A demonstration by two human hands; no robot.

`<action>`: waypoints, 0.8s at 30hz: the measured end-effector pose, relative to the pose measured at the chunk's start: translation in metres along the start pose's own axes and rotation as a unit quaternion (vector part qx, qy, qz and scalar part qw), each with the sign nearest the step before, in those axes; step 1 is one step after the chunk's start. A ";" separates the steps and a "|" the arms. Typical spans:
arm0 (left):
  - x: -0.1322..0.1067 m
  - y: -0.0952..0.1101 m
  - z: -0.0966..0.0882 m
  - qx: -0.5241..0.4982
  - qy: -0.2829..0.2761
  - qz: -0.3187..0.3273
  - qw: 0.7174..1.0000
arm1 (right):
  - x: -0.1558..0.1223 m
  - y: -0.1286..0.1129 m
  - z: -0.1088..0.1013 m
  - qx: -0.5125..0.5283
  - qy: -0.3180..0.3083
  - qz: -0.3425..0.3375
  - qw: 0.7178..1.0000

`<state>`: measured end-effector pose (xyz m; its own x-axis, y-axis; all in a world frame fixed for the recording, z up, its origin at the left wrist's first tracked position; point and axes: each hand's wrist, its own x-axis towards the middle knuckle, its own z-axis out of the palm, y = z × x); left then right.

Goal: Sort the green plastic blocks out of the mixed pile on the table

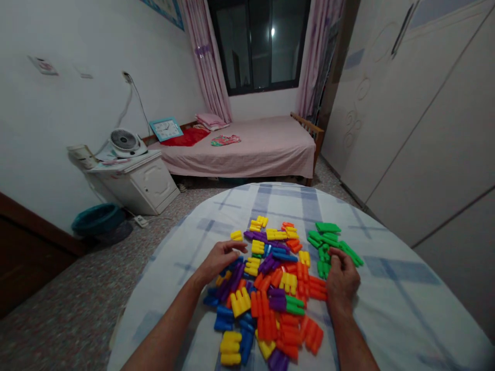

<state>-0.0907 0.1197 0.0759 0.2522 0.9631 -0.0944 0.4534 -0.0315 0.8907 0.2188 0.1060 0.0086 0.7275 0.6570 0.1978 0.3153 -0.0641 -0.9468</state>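
Many plastic building blocks shaped like joined tubes lie heaped on the table. Over the heap's left edge hovers my left hand, fingers loosely stretched and nothing visible in them, close to purple blocks and a yellow block. At the right, my right hand is closed, thumb and forefinger pinched at a green block among a separate group of green blocks. Orange blocks lie just left of that wrist. A purple block joined or laid against a green block sits within the mixed heap.
A white and blue checked cloth covers the round-edged table. Beyond it stand a bed, a white cabinet with a fan, a teal bin and a tall wardrobe.
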 end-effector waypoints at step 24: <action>0.019 -0.054 -0.040 0.352 0.253 -0.128 0.892 | 0.001 0.001 0.001 0.001 -0.005 -0.017 1.000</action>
<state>-0.1447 0.1501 0.0440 -0.2736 0.9547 0.1173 0.9102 0.2175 0.3525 0.2193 0.1076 0.0078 0.7097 0.6666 0.2278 0.3389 -0.0397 -0.9400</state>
